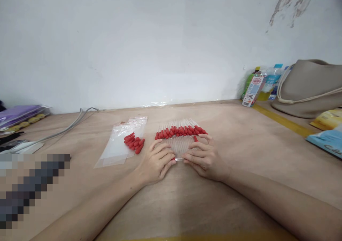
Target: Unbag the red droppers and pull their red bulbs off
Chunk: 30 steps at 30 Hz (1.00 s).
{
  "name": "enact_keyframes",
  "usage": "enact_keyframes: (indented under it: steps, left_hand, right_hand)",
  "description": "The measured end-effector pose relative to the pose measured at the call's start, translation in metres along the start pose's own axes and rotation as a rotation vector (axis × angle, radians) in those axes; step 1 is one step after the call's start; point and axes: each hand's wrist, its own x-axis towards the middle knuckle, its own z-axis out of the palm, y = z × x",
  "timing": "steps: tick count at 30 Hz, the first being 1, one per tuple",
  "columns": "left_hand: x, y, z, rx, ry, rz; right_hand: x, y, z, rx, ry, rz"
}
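My left hand (159, 159) pinches a red rubber bulb (174, 159), of which only a bit shows between thumb and fingers. A clear glass dropper tube (179, 159) runs from that bulb to my right hand (204, 159), whose thumb and fingers are closed on it. Just behind both hands lie several bare clear tubes (180, 144) side by side. Beyond them is a row of droppers with red bulbs (181, 130), their thin ends pointing to the wall. One red piece (196, 139) shows by my right fingers.
Loose red bulbs (133, 143) lie on clear plastic bags (113, 150) to the left. A grey cable (72, 124) and a packet with purple contents (20, 115) are farther left. Bottles (252, 89), a taupe bag (315, 87) and a blue packet (327, 143) stand or lie at the right.
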Motion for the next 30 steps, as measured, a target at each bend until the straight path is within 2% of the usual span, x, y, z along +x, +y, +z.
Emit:
enact_keyframes:
  steps: [9, 12, 15, 17, 20, 24, 27, 30]
  left_hand:
    - [-0.005, -0.001, -0.004, -0.030, 0.023, 0.009]
    - [-0.012, -0.006, -0.006, -0.013, 0.050, -0.054]
    - [-0.016, -0.019, -0.011, -0.003, 0.131, -0.131]
    - [-0.015, -0.034, -0.019, 0.003, 0.197, -0.227]
    - [-0.012, -0.063, -0.040, 0.058, 0.221, -0.495]
    - [-0.015, -0.098, -0.068, -0.018, 0.017, -0.889]
    - [-0.023, -0.114, -0.076, -0.117, 0.003, -1.022]
    - [-0.032, -0.124, -0.070, -0.220, 0.016, -1.092]
  right_hand:
    - [-0.004, 0.003, -0.008, -0.021, 0.066, -0.011]
    - [-0.009, 0.012, -0.010, -0.027, 0.108, 0.086]
    - [-0.013, 0.021, -0.007, -0.052, 0.130, 0.213]
    - [-0.015, 0.025, -0.004, -0.059, 0.132, 0.248]
    - [-0.015, 0.025, 0.000, -0.068, 0.132, 0.306]
    - [-0.012, 0.022, 0.002, -0.067, 0.110, 0.388]
    - [-0.010, 0.019, 0.004, -0.054, 0.100, 0.405]
    - [-0.005, 0.013, 0.006, -0.053, 0.112, 0.388]
